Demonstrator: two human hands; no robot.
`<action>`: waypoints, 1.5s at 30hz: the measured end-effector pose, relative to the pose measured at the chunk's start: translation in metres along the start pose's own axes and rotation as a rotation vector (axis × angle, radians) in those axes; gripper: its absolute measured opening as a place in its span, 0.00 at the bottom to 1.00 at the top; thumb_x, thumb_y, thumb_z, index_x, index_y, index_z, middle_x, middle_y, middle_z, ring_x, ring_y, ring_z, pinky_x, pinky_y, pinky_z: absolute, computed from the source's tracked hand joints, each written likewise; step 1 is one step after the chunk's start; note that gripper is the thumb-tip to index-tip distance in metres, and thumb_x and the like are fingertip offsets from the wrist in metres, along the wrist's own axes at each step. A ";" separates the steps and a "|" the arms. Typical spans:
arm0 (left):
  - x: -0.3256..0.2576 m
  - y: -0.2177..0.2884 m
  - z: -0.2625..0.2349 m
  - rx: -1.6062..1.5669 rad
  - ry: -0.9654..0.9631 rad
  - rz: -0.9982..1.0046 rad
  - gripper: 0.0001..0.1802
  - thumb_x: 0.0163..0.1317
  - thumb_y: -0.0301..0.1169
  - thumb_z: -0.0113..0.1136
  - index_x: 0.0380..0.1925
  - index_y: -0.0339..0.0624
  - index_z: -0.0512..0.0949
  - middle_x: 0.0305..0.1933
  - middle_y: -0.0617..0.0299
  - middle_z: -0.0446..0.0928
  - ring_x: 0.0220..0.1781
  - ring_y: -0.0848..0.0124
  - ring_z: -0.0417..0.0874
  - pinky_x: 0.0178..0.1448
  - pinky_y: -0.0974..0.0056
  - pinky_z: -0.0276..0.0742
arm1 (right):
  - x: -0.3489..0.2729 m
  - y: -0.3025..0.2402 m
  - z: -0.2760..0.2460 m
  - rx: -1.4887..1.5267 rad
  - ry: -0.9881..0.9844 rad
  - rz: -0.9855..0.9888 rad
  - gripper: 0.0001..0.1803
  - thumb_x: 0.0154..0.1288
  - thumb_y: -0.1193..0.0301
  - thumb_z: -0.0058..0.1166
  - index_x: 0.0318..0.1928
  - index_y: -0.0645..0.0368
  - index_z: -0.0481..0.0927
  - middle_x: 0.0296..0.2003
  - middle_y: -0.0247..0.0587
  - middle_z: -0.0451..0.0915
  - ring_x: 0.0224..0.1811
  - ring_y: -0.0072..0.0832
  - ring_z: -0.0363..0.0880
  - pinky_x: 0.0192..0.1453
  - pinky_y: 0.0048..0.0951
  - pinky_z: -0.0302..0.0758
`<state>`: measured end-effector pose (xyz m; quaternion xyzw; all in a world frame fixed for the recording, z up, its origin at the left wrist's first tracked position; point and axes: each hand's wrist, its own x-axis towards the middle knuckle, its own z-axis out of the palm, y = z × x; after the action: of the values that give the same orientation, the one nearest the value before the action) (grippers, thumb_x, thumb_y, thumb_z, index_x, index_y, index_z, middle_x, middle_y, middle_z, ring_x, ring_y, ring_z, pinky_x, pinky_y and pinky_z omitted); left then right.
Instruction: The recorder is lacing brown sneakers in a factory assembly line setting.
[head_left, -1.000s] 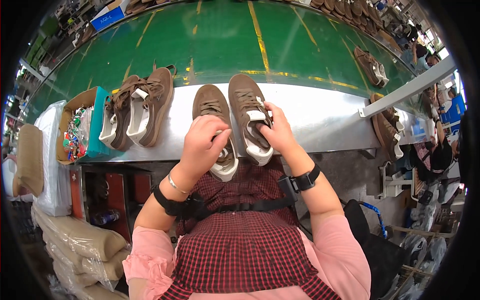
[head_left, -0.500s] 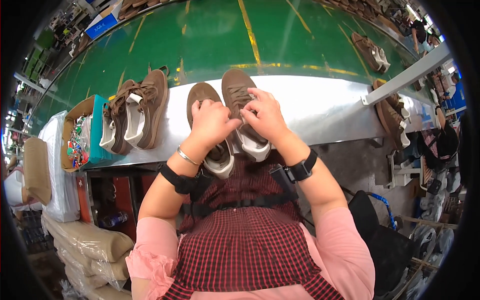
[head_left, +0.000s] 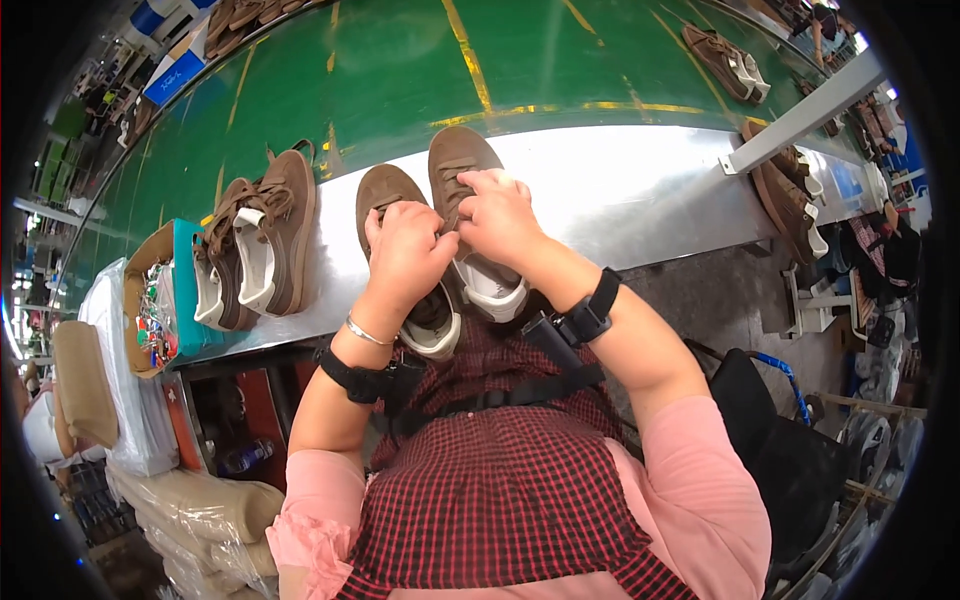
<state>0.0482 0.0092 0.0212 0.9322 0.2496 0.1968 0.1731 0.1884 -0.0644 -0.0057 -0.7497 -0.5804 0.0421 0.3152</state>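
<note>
two brown sneakers with white soles lie side by side, toes away from the person, on the shiny metal surface (head_left: pixel 640 190). the left hand (head_left: pixel 405 255) curls closed over the left sneaker (head_left: pixel 392 192); the right hand (head_left: pixel 497 215) pinches the laces of the right sneaker (head_left: pixel 462 160), fingers bent. another brown pair (head_left: pixel 258 245) lies to the left, near a teal box (head_left: pixel 183 290).

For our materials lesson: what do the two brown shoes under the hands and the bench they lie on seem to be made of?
Two brown shoes: matte, velvety uppers, probably suede or similar; white, smooth soles, likely rubber. Bench: bright grey with glare, probably sheet metal.
</note>
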 end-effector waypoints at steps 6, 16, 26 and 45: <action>-0.002 0.000 0.003 0.026 0.013 -0.025 0.09 0.49 0.36 0.60 0.25 0.42 0.78 0.35 0.62 0.77 0.50 0.59 0.73 0.60 0.42 0.54 | -0.002 0.000 -0.007 -0.067 -0.054 -0.097 0.05 0.44 0.69 0.58 0.24 0.54 0.84 0.53 0.43 0.73 0.59 0.44 0.64 0.61 0.45 0.60; 0.019 0.023 0.001 0.302 0.036 -0.029 0.20 0.50 0.35 0.59 0.45 0.43 0.72 0.41 0.59 0.76 0.48 0.59 0.75 0.63 0.39 0.54 | -0.023 0.004 -0.036 -0.158 0.046 -0.297 0.17 0.43 0.79 0.54 0.38 0.55 0.75 0.60 0.49 0.66 0.58 0.47 0.67 0.58 0.43 0.66; 0.014 0.022 0.007 0.306 -0.160 -0.155 0.41 0.43 0.40 0.67 0.59 0.41 0.63 0.54 0.57 0.70 0.57 0.58 0.70 0.66 0.40 0.52 | -0.030 0.007 -0.015 0.372 0.300 -0.016 0.12 0.47 0.78 0.55 0.36 0.57 0.78 0.54 0.47 0.73 0.53 0.45 0.73 0.54 0.37 0.72; -0.005 0.042 -0.001 -0.102 -0.355 0.157 0.07 0.51 0.27 0.56 0.30 0.36 0.75 0.31 0.51 0.76 0.38 0.53 0.77 0.44 0.53 0.74 | -0.045 0.024 -0.009 0.785 0.151 0.268 0.31 0.48 0.74 0.61 0.56 0.57 0.67 0.58 0.43 0.63 0.57 0.37 0.69 0.55 0.38 0.73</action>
<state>0.0607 -0.0270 0.0383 0.9589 0.1312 0.0545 0.2456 0.1980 -0.1112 -0.0244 -0.6424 -0.3929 0.2456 0.6104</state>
